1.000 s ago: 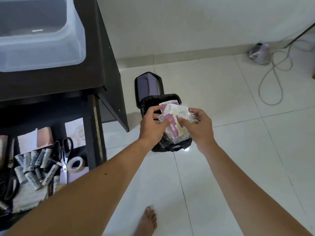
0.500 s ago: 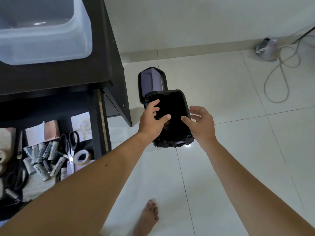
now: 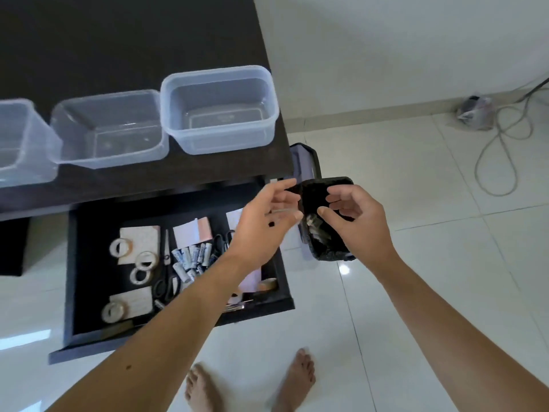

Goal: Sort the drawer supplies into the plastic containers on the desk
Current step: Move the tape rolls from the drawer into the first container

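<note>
head view. left hand [image 3: 267, 221] raised over the right end of the open dark wooden drawer [image 3: 89, 263], fingers loosely spread, holding nothing. right hand [image 3: 356, 221] just beside it, fingers loosely curled, thumb and forefinger near each other; nothing visibly held. both hands hover over the small black-lined waste bin [image 3: 326, 233] on the white tiled floor [image 3: 416, 233]; crumpled clear wrapping lies inside it, under the right hand.

below and left of the left hand, in the drawer: cluster of white cylindrical batteries [image 3: 191, 257], black-handled scissors [image 3: 165, 285], several rolls of clear tape [image 3: 145, 260], pale paper pads [image 3: 193, 231].

beyond the left hand, on the dark desk top [image 3: 133, 40]: three clear rectangular plastic containers [image 3: 221, 110] in a row, nothing in them. grey cable [image 3: 499, 150] far right of the right hand. two bare feet [image 3: 297, 379] on the floor below.
</note>
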Tool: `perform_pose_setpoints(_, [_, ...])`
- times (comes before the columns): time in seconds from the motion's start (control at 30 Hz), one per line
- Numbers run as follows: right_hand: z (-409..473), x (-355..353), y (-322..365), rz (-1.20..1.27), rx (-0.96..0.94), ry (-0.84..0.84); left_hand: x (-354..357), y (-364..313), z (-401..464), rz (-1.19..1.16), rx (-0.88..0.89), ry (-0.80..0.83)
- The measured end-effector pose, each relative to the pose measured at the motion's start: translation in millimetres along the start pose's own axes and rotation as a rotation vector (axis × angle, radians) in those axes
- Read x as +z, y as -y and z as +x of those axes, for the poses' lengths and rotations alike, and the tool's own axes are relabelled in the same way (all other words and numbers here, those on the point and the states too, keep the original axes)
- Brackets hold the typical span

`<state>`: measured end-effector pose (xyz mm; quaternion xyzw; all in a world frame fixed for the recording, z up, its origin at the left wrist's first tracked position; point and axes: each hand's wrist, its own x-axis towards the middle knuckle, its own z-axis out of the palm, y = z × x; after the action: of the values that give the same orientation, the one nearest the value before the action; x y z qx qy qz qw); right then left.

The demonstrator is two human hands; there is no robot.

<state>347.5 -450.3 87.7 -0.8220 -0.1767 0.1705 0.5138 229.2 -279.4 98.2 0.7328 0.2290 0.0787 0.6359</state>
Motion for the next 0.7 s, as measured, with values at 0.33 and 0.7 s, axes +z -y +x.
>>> perform_pose_setpoints(0.33, [-56, 124, 66, 0.063, -0.112, 0.260, -169, 64, -91, 0.070, -0.150, -0.238])
perform_pose_setpoints(0.7, [-64, 178, 44, -0.164, -0.001, 0.427, -218, 116, -117, 0.455, -0.304, -0.300])
